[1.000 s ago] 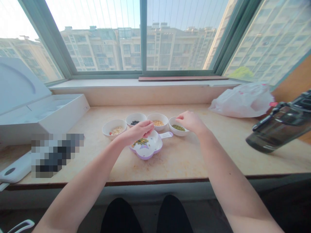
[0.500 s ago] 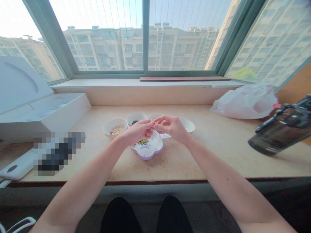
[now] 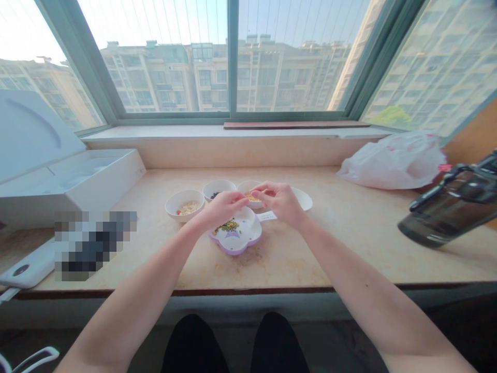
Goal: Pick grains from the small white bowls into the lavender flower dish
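The purple-rimmed dish [image 3: 249,235] is sitting on the countertop [image 3: 295,254], left hand [image 3: 224,206] hovering at its twelve o'clock, right hand [image 3: 281,201] at two! Fingers are pinching narrowly; what they're holding, there's no telling.

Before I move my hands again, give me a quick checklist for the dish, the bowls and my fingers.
1. Purple-edged dish resting on the counter: ok.
2. Mixed beans inside the dish: ok.
3. Dish in full view: not ok; your left hand covers part of it.
4. Contents of the far-right bowl visible: not ok; your right hand blocks them.
5. Fingers of the right hand holding a bean: cannot tell, too small.
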Available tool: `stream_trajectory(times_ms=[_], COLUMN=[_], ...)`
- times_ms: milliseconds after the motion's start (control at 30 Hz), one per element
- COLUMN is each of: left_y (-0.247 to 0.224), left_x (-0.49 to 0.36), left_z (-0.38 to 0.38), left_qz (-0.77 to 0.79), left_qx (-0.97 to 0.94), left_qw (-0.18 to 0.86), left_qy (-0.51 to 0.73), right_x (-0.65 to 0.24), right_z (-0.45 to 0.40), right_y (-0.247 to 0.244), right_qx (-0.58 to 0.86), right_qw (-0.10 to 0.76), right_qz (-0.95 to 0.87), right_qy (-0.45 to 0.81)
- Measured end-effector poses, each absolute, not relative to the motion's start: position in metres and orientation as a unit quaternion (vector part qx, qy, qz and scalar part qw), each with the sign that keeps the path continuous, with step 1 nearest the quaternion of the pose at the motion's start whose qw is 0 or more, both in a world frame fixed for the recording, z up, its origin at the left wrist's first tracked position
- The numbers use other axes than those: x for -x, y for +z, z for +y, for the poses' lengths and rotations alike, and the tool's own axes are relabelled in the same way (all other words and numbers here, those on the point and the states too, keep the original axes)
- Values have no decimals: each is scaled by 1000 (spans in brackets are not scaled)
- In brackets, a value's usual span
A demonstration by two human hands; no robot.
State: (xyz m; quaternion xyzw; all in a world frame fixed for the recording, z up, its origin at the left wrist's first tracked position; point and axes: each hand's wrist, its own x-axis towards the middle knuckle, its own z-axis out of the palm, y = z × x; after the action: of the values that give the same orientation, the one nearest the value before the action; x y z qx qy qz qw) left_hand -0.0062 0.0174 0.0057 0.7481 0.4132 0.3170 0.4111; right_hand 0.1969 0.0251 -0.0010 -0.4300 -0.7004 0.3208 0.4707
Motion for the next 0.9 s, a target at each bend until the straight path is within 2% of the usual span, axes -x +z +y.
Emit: stream_trajectory(times_ms=[67,133,400,600,900], left_y=[3,0,-4,0,-2], left_x=[11,15,14,11,10], left_z=[21,24,25,25,24], left_qz=[403,370,338,358,357], left_qx=[-819,-865,-891,-898,-901], left_qw=[309,271,283,255,249], left_qy=[267,206,106,14,6], right_x=[-198,-200,-200,-200,-202], right_z=[24,23,18,17,19], right_y=[2,4,9,9,8], right_qx=[421,389,299,276,275], right_qw=[465,456,414,411,403], right_qz=[-680,-669,-604,-580,-587], right_qy=[381,440,612,646,646])
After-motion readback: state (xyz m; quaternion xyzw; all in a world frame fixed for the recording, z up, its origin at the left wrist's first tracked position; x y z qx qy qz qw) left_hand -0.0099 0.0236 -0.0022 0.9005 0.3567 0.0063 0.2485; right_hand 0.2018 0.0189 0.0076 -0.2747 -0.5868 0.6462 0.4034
